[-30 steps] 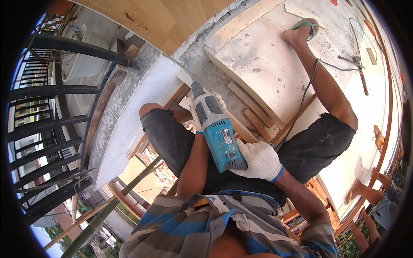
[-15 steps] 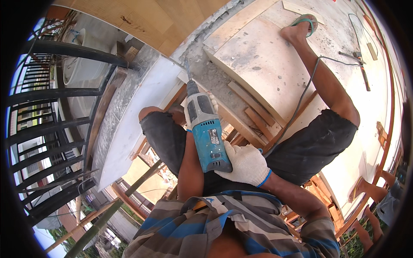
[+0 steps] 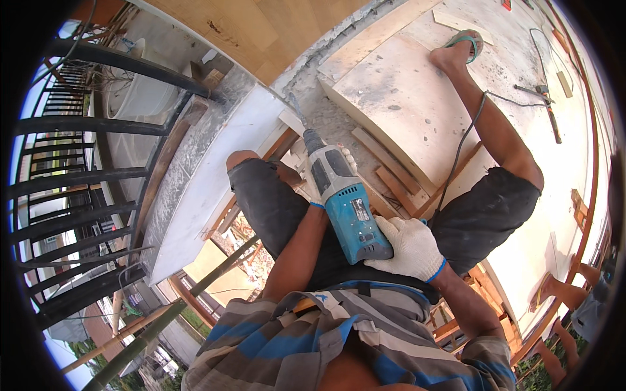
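A teal and grey rotary hammer drill (image 3: 349, 208) lies slanted in front of my body, its long bit (image 3: 297, 109) pointing up and left at the broken concrete edge (image 3: 306, 98). My right hand (image 3: 411, 247), in a white knit glove with blue cuff, is closed round the drill's rear grip. My gloved left hand (image 3: 349, 158) wraps the grey front housing from beneath; only some fingers show at its right side, the rest being hidden. Whether the bit tip touches the concrete I cannot tell. A dark power cord (image 3: 454, 159) runs past my right leg.
Black metal railing (image 3: 85, 176) stands at the left. Wood planking (image 3: 261, 32) lies ahead, with loose wood strips (image 3: 391, 159) in a gap. A hammer (image 3: 551, 111) rests on the pale boards at right. Another person's legs (image 3: 564, 290) show at lower right. A bamboo pole (image 3: 156, 326) crosses below left.
The drill's rear end and my right hand have swung to the right, so the drill slants more. The view has shifted slightly. Both hands keep their hold.
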Motion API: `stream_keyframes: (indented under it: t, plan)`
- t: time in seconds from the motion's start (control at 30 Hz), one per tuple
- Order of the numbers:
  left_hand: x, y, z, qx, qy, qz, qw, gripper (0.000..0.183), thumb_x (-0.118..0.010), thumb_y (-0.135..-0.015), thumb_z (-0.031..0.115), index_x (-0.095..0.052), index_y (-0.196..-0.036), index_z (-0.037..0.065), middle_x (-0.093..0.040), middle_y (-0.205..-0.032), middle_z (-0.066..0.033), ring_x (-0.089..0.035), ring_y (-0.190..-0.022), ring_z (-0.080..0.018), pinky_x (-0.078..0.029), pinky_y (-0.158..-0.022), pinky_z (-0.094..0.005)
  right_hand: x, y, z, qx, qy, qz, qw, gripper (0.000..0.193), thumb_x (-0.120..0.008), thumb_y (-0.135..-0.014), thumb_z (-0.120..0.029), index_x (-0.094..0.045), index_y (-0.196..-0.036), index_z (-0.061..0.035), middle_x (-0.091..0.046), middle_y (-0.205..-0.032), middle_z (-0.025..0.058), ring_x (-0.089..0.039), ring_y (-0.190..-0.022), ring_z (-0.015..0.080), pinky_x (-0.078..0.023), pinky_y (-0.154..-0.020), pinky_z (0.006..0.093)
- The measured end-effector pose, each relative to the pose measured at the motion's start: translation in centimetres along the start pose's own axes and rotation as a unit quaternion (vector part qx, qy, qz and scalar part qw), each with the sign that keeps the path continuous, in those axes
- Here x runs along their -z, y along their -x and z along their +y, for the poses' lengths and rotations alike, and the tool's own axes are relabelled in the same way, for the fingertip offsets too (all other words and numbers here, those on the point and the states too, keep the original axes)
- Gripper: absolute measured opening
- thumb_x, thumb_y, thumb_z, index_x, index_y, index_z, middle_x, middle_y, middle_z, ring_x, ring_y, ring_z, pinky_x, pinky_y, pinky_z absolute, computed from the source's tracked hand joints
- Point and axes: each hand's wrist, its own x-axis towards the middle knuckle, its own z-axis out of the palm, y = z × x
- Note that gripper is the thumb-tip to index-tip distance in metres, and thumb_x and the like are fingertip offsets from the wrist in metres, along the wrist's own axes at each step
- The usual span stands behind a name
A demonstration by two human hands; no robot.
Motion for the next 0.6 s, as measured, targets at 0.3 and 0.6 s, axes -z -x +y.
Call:
stream_keyframes:
  t: [0.3,0.6]
  plan:
    - [0.4,-0.2,-2.7,-0.014,0.099,-0.037,0.994,0.068,-0.071,-0.105,0.051,-0.059,-0.15,0.002,-0.069,-0.137,-0.0163,-0.067,-0.127,-0.0331,-0.052,-0.117,-0.0496,4.0,-0.3,0.9,0.058,0.064,-0.026,0.996,0.088,-0.09,-0.082,-0.062,-0.07,-0.141,0.0004,-0.077,-0.098,0.0182,-0.078,-0.082,0.0362,-0.061,-0.076,0.0467]
    - [1.8,-0.8,-2.4,-0.013,0.099,-0.074,0.992,0.074,-0.08,-0.099,0.045,-0.055,-0.154,0.003,-0.068,-0.139,-0.0158,-0.066,-0.13,-0.0335,-0.054,-0.117,-0.0493,2.7,-0.4,1.1,0.056,0.099,-0.029,0.993,0.089,-0.092,-0.079,-0.063,-0.072,-0.137,0.0012,-0.077,-0.099,0.016,-0.077,-0.083,0.0341,-0.059,-0.078,0.0446]
